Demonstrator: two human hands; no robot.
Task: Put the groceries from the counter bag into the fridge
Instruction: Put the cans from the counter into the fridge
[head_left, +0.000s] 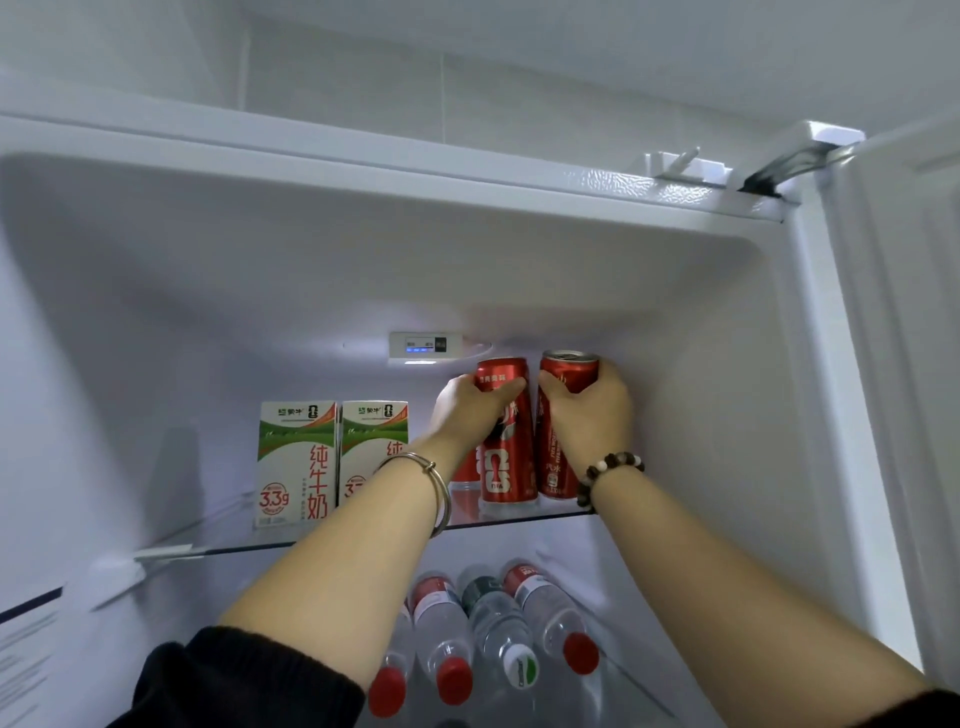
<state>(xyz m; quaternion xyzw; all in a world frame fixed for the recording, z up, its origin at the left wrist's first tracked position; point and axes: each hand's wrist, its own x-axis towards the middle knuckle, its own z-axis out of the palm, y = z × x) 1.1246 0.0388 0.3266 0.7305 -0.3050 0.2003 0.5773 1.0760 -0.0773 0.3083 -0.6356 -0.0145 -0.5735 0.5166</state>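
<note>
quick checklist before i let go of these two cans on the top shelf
1. left can upright: ok.
2. right can upright: ok.
3. Both bases down on the glass shelf: ok, they look seated.
4. left hand grips the left can and right hand grips the right can, so neither can tip before release: ok.
5. Gap to the milk cartons: ok, clearly apart.
6. Room between the left can and the third can behind the left hand: cannot tell, the hand hides it.
</note>
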